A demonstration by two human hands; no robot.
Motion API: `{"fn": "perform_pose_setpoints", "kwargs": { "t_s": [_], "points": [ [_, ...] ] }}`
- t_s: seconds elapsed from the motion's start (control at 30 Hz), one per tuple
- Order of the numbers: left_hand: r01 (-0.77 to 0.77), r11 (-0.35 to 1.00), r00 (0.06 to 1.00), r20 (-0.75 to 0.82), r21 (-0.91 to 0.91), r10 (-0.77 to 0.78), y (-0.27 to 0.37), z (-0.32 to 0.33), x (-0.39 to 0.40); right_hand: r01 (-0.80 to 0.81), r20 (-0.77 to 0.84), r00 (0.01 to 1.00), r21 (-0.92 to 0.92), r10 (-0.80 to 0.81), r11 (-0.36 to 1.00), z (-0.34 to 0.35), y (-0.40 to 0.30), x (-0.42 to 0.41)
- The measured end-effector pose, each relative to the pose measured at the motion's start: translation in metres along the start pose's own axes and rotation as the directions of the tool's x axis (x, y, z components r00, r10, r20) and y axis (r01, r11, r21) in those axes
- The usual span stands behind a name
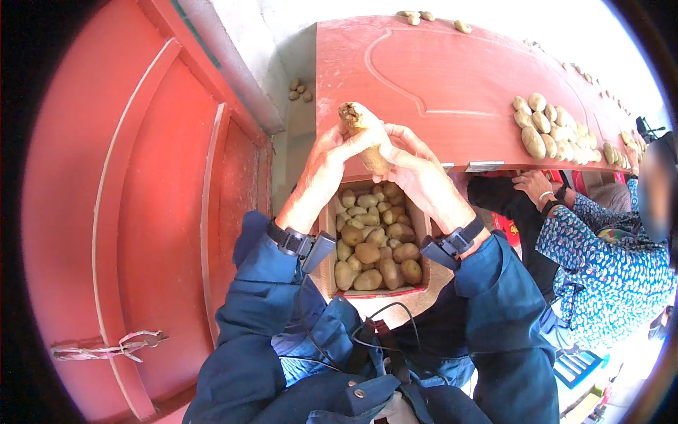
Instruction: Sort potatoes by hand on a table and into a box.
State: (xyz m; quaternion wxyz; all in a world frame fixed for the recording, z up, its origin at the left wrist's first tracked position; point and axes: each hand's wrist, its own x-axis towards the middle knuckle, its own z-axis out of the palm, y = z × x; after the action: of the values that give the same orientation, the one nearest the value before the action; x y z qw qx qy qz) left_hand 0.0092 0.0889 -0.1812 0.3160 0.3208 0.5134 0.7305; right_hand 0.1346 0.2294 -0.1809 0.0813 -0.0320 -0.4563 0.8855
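A long potato (pixel 373 153) with a rough, brown damaged patch at its upper end is held between both my hands, over the near edge of the red tabletop (pixel 424 79). My left hand (pixel 333 151) grips it from the left, thumb across its middle. From the right, my right hand (pixel 410 159) has its fingers around the lower part. Below my hands stands a cardboard box (pixel 328 265) filled with many potatoes (pixel 367 253); my forearms pass over its sides.
A cluster of potatoes (pixel 551 127) lies on the table at the right, and a few (pixel 462 27) at the far edge. More (pixel 301 89) are on the floor at the left. A red door (pixel 159 212) stands left; a co-worker's hand (pixel 532 185) is at the right.
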Motion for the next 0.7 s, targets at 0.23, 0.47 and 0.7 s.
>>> {"fn": "perform_pose_setpoints", "kwargs": {
  "t_s": [0.23, 0.47, 0.7],
  "points": [
    [0.098, 0.991, 0.989, -0.101, -0.090, -0.107, -0.016, 0.004, -0.001, 0.167, -0.105, 0.972, -0.319, -0.210, 0.933, -0.004, 0.010, 0.015],
    [0.109, 0.984, 0.992, -0.044, -0.143, -0.116, -0.018, 0.001, -0.001, 0.231, -0.133, 0.943, -0.395, -0.305, 0.889, -0.006, 0.022, 0.026],
    [0.077, 0.987, 0.995, -0.059, -0.141, -0.086, -0.016, 0.008, 0.002, 0.256, -0.121, 0.930, -0.466, -0.347, 0.847, -0.013, 0.018, 0.026]
  ]
}}
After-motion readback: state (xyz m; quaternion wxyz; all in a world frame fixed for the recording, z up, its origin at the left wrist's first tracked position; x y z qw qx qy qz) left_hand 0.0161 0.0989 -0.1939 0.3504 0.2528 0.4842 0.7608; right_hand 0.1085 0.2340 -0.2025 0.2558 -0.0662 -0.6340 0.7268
